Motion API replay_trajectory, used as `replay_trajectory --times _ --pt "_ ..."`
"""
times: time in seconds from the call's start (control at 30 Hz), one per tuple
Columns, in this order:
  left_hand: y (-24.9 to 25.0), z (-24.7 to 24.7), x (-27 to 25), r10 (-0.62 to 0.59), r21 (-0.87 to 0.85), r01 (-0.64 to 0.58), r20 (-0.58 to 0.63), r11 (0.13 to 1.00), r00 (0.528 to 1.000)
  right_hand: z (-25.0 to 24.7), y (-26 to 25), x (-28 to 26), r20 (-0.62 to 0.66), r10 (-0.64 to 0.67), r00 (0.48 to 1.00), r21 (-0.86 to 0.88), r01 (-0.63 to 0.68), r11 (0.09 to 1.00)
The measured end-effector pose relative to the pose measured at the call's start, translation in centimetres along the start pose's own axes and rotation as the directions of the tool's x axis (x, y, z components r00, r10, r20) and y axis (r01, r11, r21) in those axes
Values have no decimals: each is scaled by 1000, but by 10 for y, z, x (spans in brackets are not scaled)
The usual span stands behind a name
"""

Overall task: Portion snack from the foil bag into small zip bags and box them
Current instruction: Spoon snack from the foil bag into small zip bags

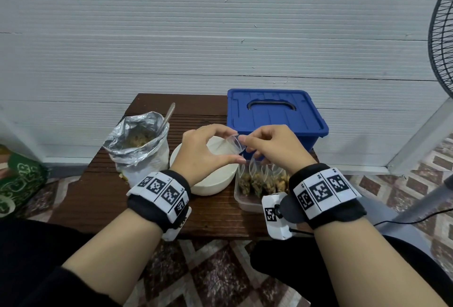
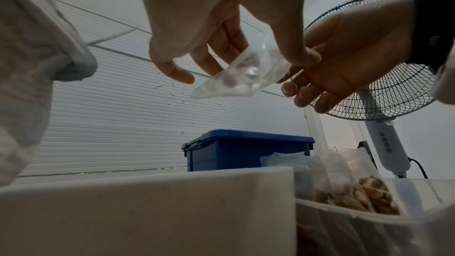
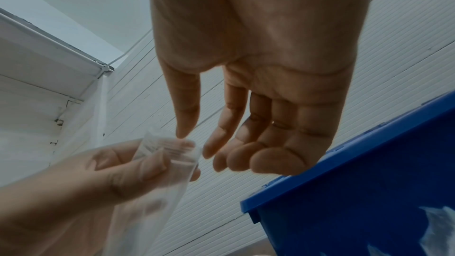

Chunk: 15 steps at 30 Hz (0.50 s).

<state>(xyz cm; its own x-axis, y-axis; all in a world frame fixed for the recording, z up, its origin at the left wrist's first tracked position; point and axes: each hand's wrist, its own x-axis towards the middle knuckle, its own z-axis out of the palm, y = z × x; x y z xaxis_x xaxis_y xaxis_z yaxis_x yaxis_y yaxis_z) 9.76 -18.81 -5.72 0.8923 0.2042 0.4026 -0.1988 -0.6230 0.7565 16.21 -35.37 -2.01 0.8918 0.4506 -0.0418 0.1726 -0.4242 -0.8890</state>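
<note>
Above the round white bowl (image 1: pixel 210 181), both hands, left hand (image 1: pixel 203 152) and right hand (image 1: pixel 274 147), pinching one small clear empty zip bag (image 1: pixel 234 146) at its mouth.

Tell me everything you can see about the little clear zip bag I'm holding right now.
The zip bag is small, thin clear plastic with a ridged zip strip along its mouth, and it looks empty. It is held in the air above the white bowl, in front of the closed blue box. The left hand pinches it between thumb and fingers; the right hand touches its top edge with its fingertips, which seem to be working the mouth open. Nothing else touches it.
</note>
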Motion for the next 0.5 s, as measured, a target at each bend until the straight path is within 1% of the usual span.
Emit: replay_trajectory --times 0.13,0.27,0.5 --pt "3 -9 1 -2 -31 2 -1 1000 1000 5 -6 4 -39 -17 999 -4 17 1000" --pt "5 -26 2 -24 -74 22 -29 997 999 13 -12 6 -63 -47 997 3 48 999" --pt "8 -71 4 -56 -77 48 -109 996 992 41 -23 9 28 -84 996 -28 84 996"
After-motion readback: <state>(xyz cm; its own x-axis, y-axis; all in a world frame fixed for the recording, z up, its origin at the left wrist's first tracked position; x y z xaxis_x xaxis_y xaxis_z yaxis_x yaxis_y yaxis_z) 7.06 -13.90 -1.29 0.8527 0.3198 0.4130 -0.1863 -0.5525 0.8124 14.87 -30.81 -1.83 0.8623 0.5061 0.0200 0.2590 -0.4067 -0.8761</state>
